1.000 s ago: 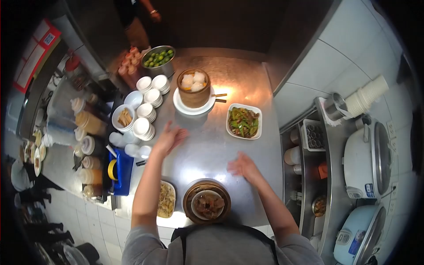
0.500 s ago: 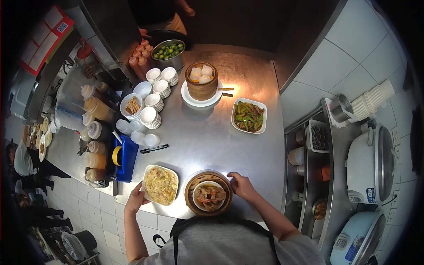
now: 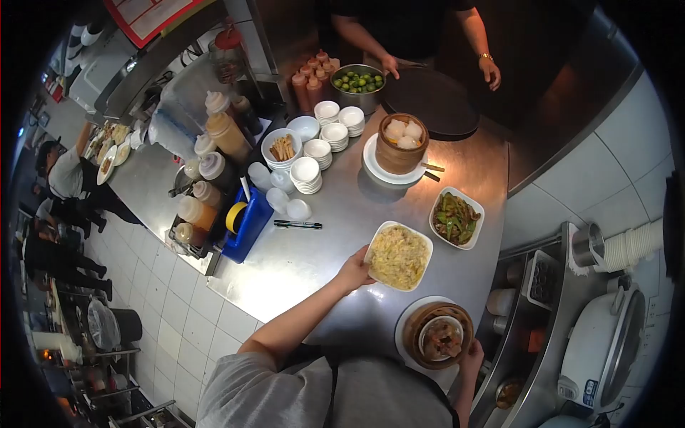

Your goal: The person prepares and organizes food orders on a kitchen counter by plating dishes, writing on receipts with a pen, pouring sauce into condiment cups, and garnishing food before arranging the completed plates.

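Grasping by its edge, with the left hand [image 3: 354, 273], a square white dish [image 3: 422, 267] of pale yellow rice [image 3: 399, 255], just right of those fingers. Keeping the curled right hand [image 3: 471, 359] beside a round brown bamboo steamer [image 3: 410, 332] on a round white plate [image 3: 405, 314]; cannot tell whether gripping either.

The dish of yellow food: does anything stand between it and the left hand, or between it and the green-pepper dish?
Nothing visible does: the left hand grasps the dish of yellow food, and only bare counter shows between it and the green-pepper dish.
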### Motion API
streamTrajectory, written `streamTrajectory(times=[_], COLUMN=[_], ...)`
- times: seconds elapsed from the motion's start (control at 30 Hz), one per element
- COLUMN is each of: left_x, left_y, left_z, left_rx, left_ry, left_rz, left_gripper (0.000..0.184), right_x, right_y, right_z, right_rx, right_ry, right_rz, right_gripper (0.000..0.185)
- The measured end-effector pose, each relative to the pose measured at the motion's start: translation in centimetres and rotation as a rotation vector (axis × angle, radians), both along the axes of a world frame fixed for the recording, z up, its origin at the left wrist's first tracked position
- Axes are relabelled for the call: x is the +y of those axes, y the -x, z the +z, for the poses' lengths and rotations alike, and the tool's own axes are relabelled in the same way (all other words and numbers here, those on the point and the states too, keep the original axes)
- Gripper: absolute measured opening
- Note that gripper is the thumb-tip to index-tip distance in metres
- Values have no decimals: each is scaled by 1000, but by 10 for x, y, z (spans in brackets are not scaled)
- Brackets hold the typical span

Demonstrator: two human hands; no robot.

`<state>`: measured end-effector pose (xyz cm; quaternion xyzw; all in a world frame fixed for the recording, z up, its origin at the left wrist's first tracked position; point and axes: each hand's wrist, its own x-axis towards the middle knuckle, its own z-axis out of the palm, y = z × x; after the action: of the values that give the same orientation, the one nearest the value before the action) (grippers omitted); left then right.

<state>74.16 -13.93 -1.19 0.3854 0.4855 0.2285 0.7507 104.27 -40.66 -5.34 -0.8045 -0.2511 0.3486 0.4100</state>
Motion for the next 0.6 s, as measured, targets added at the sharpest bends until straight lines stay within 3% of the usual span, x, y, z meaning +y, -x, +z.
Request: streamTrajectory(times=[0.1,0.2,0.27,0.3,0.33,0.37,0.43,0.53,0.6], left_x=[4,8,12,15,19,20,24,41,57], left_y=[-21,-20,-13,-7,-2,-2,-5,-19,-25], left_z=[-15,-20,-6,-20,-48,-64,-47,-39,-40], left_rx=[6,-21,113,114,133,140,374,331,464], left_ry=[4,21,29,30,-75,-179,-510,-615,-713], left_rz=[-7,-28,-211,-220,-189,-166,-216,-190,-259], left_gripper=[54,58,64,64,68,72,73,73,72], right_x=[-13,-22,-23,-25,-28,-27,-16,0,12], right_y=[-9,11,44,59,73,89,97,83,64], right_z=[-7,-17,-7,4,14,19,26,17,0], right_rx=[8,74,230,287,337,509,672,452,363], right_ry=[-48,-104,-189,-115,-42,-135,-185,-162,-150], right_rz=[-42,-259,-522,-438,-369,-419,-458,-510,-488], right_gripper=[21,24,31,36,40,48,54,49,45])
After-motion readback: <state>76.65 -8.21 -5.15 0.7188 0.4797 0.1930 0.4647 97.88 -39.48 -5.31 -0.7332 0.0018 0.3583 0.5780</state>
